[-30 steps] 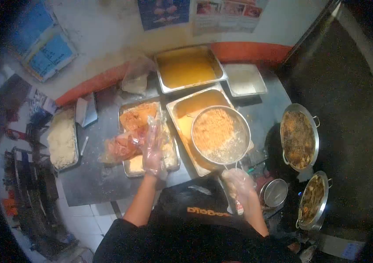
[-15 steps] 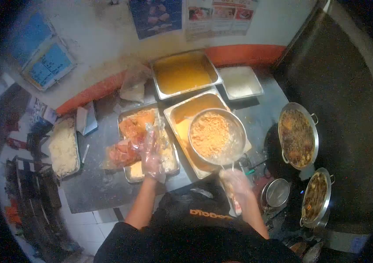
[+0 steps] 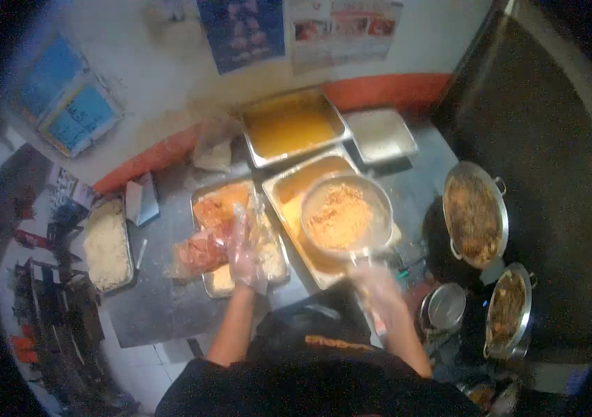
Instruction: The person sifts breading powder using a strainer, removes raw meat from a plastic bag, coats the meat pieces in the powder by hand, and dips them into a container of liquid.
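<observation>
My right hand (image 3: 374, 281), in a clear plastic glove, is wrapped round the handle of a round metal strainer (image 3: 386, 201). Orange-yellow crumbs (image 3: 341, 217) lie in the strainer, which I hold over a deep metal pan (image 3: 287, 182) containing yellow powder. My left hand (image 3: 243, 258), gloved too, rests with fingers stretched out above a tray (image 3: 221, 292) of pale and orange pieces. Right beside its fingers is a clear bag of reddish, raw-looking meat (image 3: 202, 250); whether they touch is unclear.
Behind stand a pan of orange-yellow liquid (image 3: 292, 125) and a tray of white stuff (image 3: 383, 135). A floury tray (image 3: 107, 247) sits at left. Two wide frying pans, one upper (image 3: 475, 215) and one lower (image 3: 508, 313), hold dark oil at right, near a small round strainer (image 3: 447, 306).
The strainer has shifted slightly and its crumbs have gathered differently, with motion blur on my right hand. My left hand stays beside the meat bag. The whole view has shifted a little.
</observation>
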